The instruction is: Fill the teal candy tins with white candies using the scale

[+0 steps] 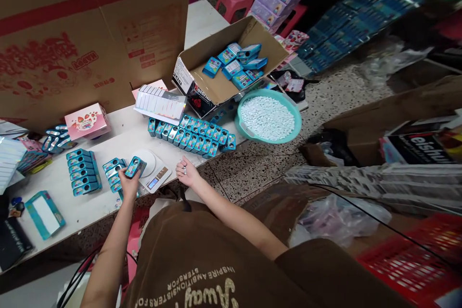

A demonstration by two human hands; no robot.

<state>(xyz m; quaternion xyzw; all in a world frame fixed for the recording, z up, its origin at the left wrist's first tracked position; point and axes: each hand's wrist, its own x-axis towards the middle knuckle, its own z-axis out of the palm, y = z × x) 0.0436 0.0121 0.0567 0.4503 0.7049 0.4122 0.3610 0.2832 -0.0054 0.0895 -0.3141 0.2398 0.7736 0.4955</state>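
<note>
My left hand [128, 182] grips a small blue tin [134, 166] and holds it just over the white kitchen scale [153, 169] on the white table [119, 142]. My right hand [186, 172] rests palm up at the table's near edge, right of the scale, its fingers cupped round a few small white pellets. A double row of several open blue tins [193, 133] lies beyond the scale. To the left are a stack of closed blue tins [82, 172] and a smaller cluster [113, 168] beside my left hand.
A teal basin of white pellets [267, 116] sits at the table's right end. An open cardboard box [224, 65] holds more blue tins. A big red-printed carton [83, 29] stands behind. A pink box [86, 121] and a red crate [415, 260] are nearby.
</note>
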